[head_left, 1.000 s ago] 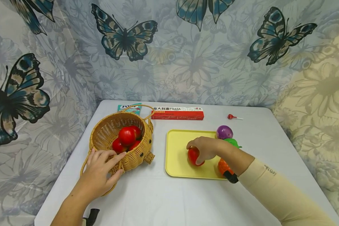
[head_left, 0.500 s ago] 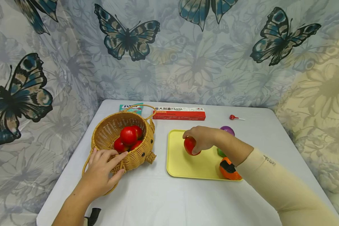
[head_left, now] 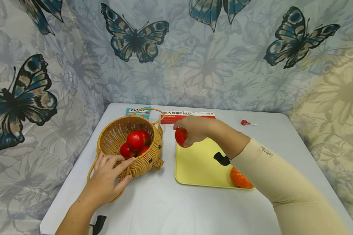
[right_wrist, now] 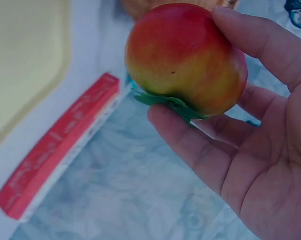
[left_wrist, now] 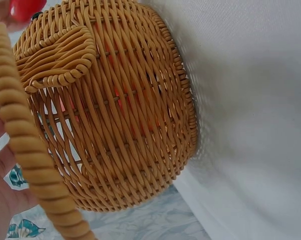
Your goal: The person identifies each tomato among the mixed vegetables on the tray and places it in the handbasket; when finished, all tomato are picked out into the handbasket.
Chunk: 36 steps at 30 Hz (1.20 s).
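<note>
My right hand [head_left: 197,128] pinches a red tomato [head_left: 180,137] above the back left corner of the yellow tray [head_left: 194,166]. In the right wrist view, the tomato [right_wrist: 185,55] shows a yellowish lower part and green leaves, with thumb and fingers on opposite sides. My left hand [head_left: 107,176] rests at the front rim of a wicker basket [head_left: 142,168], its fingers fairly straight. Several red tomatoes [head_left: 136,140] lie inside that basket. A twisted handle [left_wrist: 30,145] crosses the left wrist view in front of the left hand's fingers.
Behind the tray lies a red and white pasta box [head_left: 167,119], with a teal packet [head_left: 144,113] behind the basket. A red lollipop [head_left: 244,122] lies at the back right. An orange vegetable-like item [head_left: 240,179] sits at the tray's front right, partly behind the right sleeve.
My right hand has lifted the tomato off the tray and carried it left and back, towards the basket. The left hand has stayed at the basket rim.
</note>
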Tool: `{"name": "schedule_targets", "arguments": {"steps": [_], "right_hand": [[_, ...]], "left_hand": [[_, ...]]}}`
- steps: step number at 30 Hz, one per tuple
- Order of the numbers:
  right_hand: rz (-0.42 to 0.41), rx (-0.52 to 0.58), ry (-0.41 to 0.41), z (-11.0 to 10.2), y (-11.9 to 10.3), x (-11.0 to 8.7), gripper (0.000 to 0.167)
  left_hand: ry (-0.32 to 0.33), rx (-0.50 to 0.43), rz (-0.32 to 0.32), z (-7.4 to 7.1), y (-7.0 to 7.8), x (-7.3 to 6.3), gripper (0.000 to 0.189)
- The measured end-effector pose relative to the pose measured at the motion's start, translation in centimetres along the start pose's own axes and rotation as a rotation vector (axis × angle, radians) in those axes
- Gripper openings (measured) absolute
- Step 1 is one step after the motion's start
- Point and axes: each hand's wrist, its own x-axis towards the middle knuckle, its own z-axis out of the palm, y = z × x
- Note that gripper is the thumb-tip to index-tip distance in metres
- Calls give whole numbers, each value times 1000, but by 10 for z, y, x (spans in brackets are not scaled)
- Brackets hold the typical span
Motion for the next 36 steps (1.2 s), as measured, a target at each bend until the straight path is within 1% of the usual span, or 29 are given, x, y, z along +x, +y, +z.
{"name": "schedule_targets", "arguments": {"steps": [8,12,16,20,26,31,36], "right_hand": [[-59,19,12,-25,-31,23,64],[-86,15,35,-32,-45,34,64],[-100,9,76,-36,-60,49,65],[-109,15,118,-35,-75,67,67],[-120,65,139,-27,-93,90,69],[-116,68,182,-20,-105,106,70],[-142,70,223,-13,-114,117,70]], "left_hand": [[7,0,0,0,-2,0,50],[11,2,-1,0,-3,0,51],[7,-1,-1,0,-3,1,51],[-2,2,0,2,-3,2,51],[0,3,3,2,-3,1,50],[3,0,3,1,-5,1,49],[-1,-8,-11,2,-6,0,49]]}}
